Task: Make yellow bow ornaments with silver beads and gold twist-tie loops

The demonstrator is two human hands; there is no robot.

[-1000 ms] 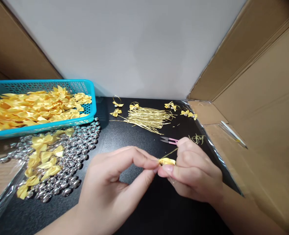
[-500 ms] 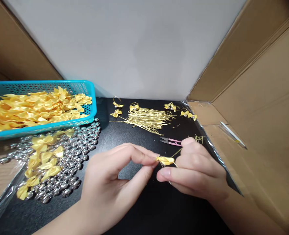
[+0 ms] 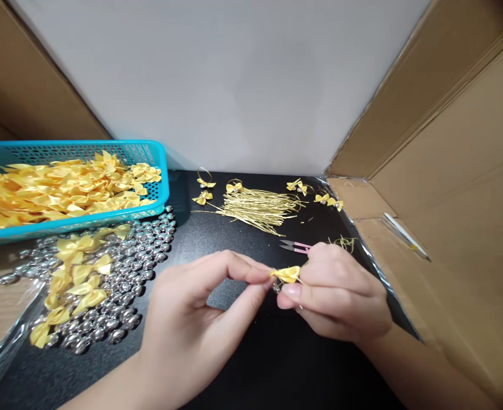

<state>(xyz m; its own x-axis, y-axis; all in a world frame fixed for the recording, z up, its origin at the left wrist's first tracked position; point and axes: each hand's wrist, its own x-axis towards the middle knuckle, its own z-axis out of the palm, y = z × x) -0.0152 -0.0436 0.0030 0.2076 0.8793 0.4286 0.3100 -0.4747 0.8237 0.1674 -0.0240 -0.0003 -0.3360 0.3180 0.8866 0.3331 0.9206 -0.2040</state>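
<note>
Between my hands is a yellow ribbon bow (image 3: 289,274), with a small silver bead (image 3: 276,288) just below it. My left hand (image 3: 204,307) pinches the bow's left end between thumb and forefinger. My right hand (image 3: 341,293) is closed at the bow's right side, its thumb lying over a thin gold cord whose pale end pokes out below. Most of the cord is hidden by the right fingers. Partly covered by that hand, pink thread snips (image 3: 296,246) lie just beyond it.
A blue basket (image 3: 166,182) of yellow bows stands at left, with silver beads (image 3: 123,319) and loose bows (image 3: 83,273) before it. Gold cords (image 3: 260,209) lie at the back among several beaded bows (image 3: 203,197). Cord scraps (image 3: 343,244) and a white pen-like tool (image 3: 405,234) are at right.
My right hand has moved slightly left and its fingers have closed tighter at the bow. The cord stretch above the bow no longer shows, and the bead now does. My left hand stays put.
</note>
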